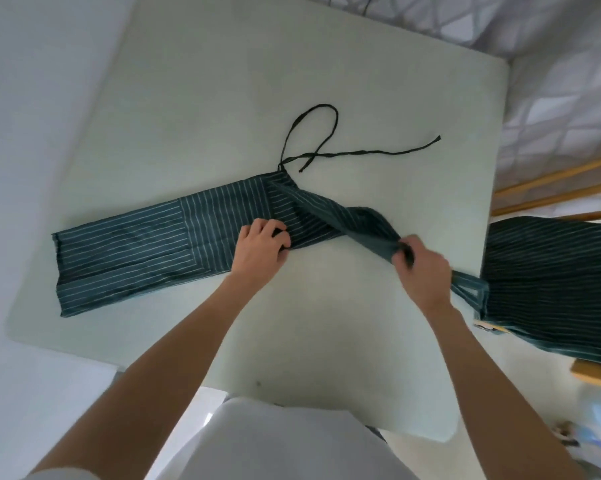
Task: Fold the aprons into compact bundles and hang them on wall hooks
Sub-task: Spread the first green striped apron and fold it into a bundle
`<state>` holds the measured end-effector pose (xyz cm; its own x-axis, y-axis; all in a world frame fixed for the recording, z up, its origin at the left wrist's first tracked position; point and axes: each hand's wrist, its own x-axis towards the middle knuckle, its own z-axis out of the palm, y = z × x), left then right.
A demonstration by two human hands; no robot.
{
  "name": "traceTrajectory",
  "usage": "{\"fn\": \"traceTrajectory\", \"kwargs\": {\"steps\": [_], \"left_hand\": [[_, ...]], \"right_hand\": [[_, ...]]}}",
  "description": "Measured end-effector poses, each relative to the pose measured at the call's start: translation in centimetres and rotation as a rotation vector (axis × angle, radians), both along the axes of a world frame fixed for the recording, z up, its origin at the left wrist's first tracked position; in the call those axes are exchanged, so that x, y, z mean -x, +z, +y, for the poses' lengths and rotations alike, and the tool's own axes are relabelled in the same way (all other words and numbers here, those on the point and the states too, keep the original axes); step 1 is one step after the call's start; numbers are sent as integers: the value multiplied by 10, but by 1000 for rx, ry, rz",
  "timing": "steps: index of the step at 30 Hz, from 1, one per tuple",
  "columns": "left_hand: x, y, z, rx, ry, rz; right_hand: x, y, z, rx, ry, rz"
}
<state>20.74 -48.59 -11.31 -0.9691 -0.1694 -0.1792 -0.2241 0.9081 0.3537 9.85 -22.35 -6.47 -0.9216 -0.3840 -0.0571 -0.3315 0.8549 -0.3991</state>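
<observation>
A dark green apron with thin white stripes (146, 244) lies folded into a long strip across the pale table (222, 98). Its thin dark tie strings (326, 147) loop and trail on the table behind it. My left hand (261, 251) pinches the strip's near edge at its middle. My right hand (420, 268) grips the twisted right end of the apron, lifted a little off the table, and the neck strap (468, 289) hangs out past that hand.
A second dark striped apron (551, 285) is draped over a wooden chair (551, 188) off the table's right edge. A patterned grey cloth (499, 29) lies beyond the far right corner. White floor or wall shows to the left.
</observation>
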Motion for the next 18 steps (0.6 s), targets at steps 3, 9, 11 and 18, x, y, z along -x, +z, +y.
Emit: {"fn": "traceTrajectory", "kwargs": {"steps": [3, 9, 11, 18], "left_hand": [[-15, 3, -7, 14, -23, -36], [-36, 4, 2, 44, -1, -43], [-29, 4, 10, 51, 31, -8], [-2, -2, 34, 9, 137, -178]], "right_hand": [[54, 23, -2, 121, -140, 79], [119, 1, 1, 132, -197, -298], [113, -14, 12, 86, -192, -467], [92, -19, 31, 228, -116, -399]]}}
